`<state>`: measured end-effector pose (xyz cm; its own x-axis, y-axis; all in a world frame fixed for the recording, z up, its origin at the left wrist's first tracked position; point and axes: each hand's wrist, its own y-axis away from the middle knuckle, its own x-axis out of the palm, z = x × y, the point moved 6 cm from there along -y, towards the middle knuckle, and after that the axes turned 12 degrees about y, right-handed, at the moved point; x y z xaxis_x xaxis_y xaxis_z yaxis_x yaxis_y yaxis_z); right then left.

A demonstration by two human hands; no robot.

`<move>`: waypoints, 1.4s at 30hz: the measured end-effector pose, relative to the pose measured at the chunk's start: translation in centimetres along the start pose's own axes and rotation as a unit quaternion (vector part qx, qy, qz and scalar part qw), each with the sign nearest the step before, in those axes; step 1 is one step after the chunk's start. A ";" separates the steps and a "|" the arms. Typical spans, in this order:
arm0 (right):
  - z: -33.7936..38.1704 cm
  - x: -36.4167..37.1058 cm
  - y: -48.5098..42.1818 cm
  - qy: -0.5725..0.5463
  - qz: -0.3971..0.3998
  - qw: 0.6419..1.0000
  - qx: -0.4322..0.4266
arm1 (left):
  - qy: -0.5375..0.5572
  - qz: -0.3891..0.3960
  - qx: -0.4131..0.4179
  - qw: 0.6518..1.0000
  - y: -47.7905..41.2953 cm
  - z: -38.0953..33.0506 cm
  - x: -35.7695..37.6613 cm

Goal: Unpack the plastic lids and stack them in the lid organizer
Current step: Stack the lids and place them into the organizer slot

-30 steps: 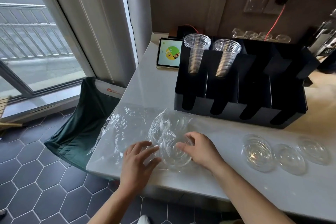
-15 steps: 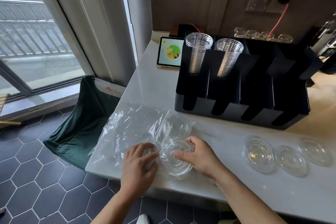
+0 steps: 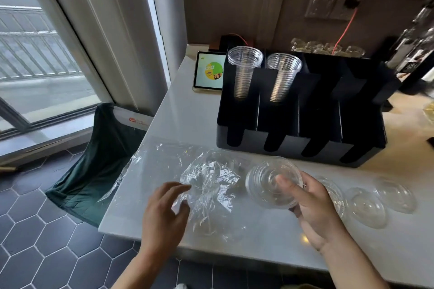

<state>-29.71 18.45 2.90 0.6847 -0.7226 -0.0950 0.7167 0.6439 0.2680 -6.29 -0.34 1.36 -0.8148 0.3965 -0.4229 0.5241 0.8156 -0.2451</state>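
Listener: What is the grip doing?

Describer: The right hand [image 3: 314, 206] is clamping its grip on a nested stack of clear lids [image 3: 270, 185], thumb pressing on top and fingers underneath, and seems to be holding it tilted just above the tabletop [image 3: 187, 112]. The left hand [image 3: 164, 213] is lying with its grip apart, fingertips touching the crumpled wrap [image 3: 209, 185].

Listener: How should this step be going?

Describer: Probably by squeezing lightly so the lids are not sliding apart, then carrying the stack to a free slot in the black lid organizer [image 3: 303, 119] behind. Its two left slots are holding cups [image 3: 244, 73].

Listener: Anything unclear?

Describer: Yes. The clear plastic is blurring together, so I am not managing to count the stack or tell whether lids are lying under the wrap. The right hand is covering part of the nearest of three loose lids [image 3: 366, 206]. The organizer's dark slots are hiding their contents.
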 end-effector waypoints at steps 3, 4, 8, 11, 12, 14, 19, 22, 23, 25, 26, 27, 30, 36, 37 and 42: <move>0.9 0.7 0.3 -0.033 0.024 0.999 -0.002 | 0.126 -0.014 0.026 0.992 -1.0 -4.5 0.6; 1.3 1.0 0.4 -0.036 0.031 0.999 -0.006 | 0.161 0.008 0.043 0.986 -1.3 -6.2 1.4; 3.0 2.3 0.9 -0.017 0.019 0.999 -0.041 | 0.267 0.157 -0.051 0.949 -2.4 -9.5 6.3; 4.0 2.5 1.3 0.018 -0.014 0.997 -0.072 | 0.330 0.157 -0.169 0.915 -3.0 -9.5 8.2; 4.1 2.7 1.4 0.007 -0.006 0.997 -0.073 | 0.337 0.149 -0.187 0.911 -3.1 -9.4 8.4; 4.3 3.1 1.8 0.005 0.019 0.997 -0.080 | 0.368 0.146 -0.211 0.894 -2.9 -9.1 9.1; 4.6 3.7 2.1 0.145 -0.024 0.984 -0.102 | 0.466 0.141 -0.218 0.846 -2.0 -9.1 10.2; 4.7 3.6 2.1 0.137 0.012 0.986 -0.091 | 0.470 0.144 -0.203 0.847 -1.7 -9.6 10.3; 4.7 3.6 2.1 0.118 0.041 0.988 -0.086 | 0.467 0.136 -0.200 0.851 -1.7 -9.5 10.1; 5.0 3.3 2.2 0.117 0.082 0.985 -0.099 | 0.451 0.115 -0.193 0.864 -2.1 -9.1 9.6; 5.4 2.9 2.2 0.151 0.091 0.977 -0.119 | 0.436 0.109 -0.188 0.873 -2.3 -8.9 9.4; 6.1 2.6 2.2 0.223 0.092 0.958 -0.155 | 0.418 0.105 -0.182 0.884 -2.6 -8.7 9.2; 7.9 2.8 2.5 0.494 0.080 0.810 -0.305 | 0.383 0.111 -0.177 0.900 -3.0 -8.6 9.0; 7.7 3.7 1.7 0.561 0.096 0.753 -0.331 | 0.374 0.142 -0.179 0.899 -2.6 -9.1 9.5; 7.5 3.7 1.6 0.559 0.097 0.754 -0.330 | 0.378 0.153 -0.186 0.894 -2.5 -9.1 9.5; 7.7 3.9 1.8 0.527 0.094 0.775 -0.335 | 0.406 0.204 -0.213 0.865 -2.4 -9.3 9.4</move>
<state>-26.73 14.83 10.36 0.2606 -0.2195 -0.9402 0.2573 0.9544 -0.1515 -17.50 5.30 6.10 -0.5796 0.7116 0.3971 0.8111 0.5508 0.1968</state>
